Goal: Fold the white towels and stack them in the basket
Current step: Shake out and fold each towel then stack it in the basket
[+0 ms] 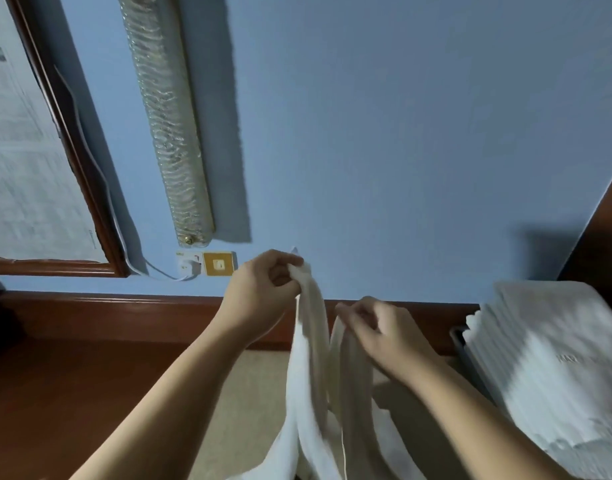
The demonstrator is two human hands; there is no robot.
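A limp white cotton towel (pixel 311 375) was held up at the centre of the frame, its upper edge pinched at two points and the rest left hanging in long folds toward the bottom edge. The left hand (pixel 259 292) was curled tightly round one bunched corner, raised just above the dark wooden skirting board (pixel 124 306). The right hand (pixel 384 332) was seen lower and just to the right, its fingers bent and pinching a second fold of the same cloth.

At the right edge of the frame, a tall stack of folded white towels (pixel 554 368) was piled in what appeared to be a grey basket (pixel 471 358), of which only a narrow strip of rim was visible. The stack was blurred.

Behind the hands, a pale blue painted wall (pixel 401 133) filled most of the frame. A long ribbed glass wall lamp (pixel 166 123) was fixed at upper left, with a gold-plated wall switch (pixel 218 264) and a white plug socket (pixel 188 266) set below it. A dark wood-framed panel (pixel 38 150) was seen at far left.
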